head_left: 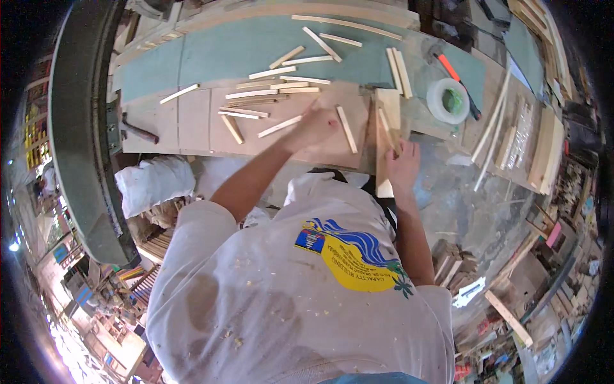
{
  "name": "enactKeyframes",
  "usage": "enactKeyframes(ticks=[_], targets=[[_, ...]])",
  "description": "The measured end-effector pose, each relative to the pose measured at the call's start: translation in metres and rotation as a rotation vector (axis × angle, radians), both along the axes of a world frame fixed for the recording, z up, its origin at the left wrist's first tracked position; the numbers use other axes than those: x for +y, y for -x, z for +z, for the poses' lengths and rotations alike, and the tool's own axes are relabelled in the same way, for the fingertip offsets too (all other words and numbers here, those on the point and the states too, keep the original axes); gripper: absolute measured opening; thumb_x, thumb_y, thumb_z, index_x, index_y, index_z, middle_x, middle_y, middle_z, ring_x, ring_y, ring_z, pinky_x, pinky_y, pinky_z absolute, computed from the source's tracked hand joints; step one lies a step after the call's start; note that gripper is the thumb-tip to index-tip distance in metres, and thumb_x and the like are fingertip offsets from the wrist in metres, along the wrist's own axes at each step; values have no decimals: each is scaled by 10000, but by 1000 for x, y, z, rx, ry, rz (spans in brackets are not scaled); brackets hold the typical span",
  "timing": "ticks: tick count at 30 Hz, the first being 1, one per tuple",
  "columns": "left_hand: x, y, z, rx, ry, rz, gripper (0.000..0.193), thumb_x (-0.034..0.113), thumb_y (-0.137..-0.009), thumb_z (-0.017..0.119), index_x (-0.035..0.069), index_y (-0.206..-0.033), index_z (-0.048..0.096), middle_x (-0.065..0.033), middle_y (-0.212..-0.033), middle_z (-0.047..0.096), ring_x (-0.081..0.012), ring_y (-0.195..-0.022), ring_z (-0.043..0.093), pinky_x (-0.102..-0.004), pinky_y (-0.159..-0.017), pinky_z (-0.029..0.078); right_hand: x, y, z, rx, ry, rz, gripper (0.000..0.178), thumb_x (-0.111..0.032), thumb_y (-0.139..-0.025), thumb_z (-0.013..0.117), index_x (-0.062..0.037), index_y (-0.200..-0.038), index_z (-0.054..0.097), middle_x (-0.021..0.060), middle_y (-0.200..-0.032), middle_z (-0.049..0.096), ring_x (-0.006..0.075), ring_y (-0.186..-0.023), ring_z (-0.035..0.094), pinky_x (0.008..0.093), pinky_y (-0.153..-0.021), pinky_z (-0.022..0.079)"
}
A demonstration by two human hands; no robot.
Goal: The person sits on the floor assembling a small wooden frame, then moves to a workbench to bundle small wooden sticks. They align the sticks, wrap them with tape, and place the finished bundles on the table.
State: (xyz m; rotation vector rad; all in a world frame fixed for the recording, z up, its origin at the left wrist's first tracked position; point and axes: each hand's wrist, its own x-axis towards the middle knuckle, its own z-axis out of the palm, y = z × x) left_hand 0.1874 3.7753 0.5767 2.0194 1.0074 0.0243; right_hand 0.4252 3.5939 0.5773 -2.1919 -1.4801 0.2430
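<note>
My right hand (404,165) is closed on a thin wooden stick (385,125) that slants up over a pale wooden board (387,101). That board runs away from me across the bench's near edge. My left hand (316,129) is above the bench, smeared by motion, so its fingers cannot be made out. Closest to it lie a short wooden stick (279,127) on its left and another pale stick (346,130) on its right. Several more cut sticks (256,93) are scattered beyond, on the brown and green bench top (220,57).
A roll of clear tape (447,101) sits at the right beside an orange-and-black tool (455,77). Far left on the bench lies a dark curved handle (139,130). Long strips and planks (543,150) stand at the right. A white sack (155,184) rests below the bench's left side.
</note>
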Motion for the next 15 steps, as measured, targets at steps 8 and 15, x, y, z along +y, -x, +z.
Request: enactKeyframes(ticks=[8,15], targets=[[-21,25,1,-51,49,220,224,244,-869,666,32,-913,722,-189,-830,695,-351,-797,684,-447,-728,539,10,14,34,-66,12,6,365,-108,-798,726,-19,-1128,599,180,-975,607,402,-952,586,501,-861,487],[72,70,9,271,-491,560,212,257,-906,635,99,-1024,712,-147,-1009,682,-336,-968,663,-464,-823,538,34,51,45,136,138,179,336,-198,-834,734,-53,-1122,641,183,-1082,608,402,-997,622,490,-854,520]])
